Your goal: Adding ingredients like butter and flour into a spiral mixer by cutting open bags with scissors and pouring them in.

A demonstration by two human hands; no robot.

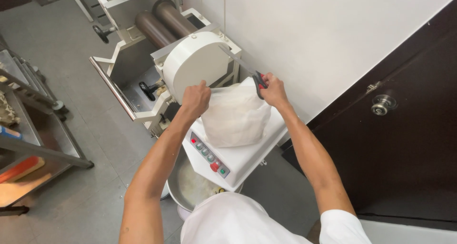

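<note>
View from the head camera, looking down. One white bag (235,115), full and rounded, stands upright on the flat white top of one mixer (259,151). The left hand (196,99) grips the bag's upper left edge, its fingers (203,88) pinched together on the material. The right hand (273,89) holds one pair of scissors (243,66) at the bag's upper right corner; its fingers are closed through the dark and red handles, and the two grey blades point up and to the left, away from the bag. Whether the blades touch the bag cannot be told.

The mixer's sloping front carries one control panel (209,156) with a row of seven buttons: two red, one green, four pale. Below the panel sits one metal bowl (190,187), with pale residue inside.

Behind the mixer stands one white roller machine (190,63) with two dark rollers (162,22) side by side and one round white cover. At far left is one metal rack (33,106) on a grey tiled floor (90,196). At right, one dark door (409,144) bears one round metal knob (382,104).
</note>
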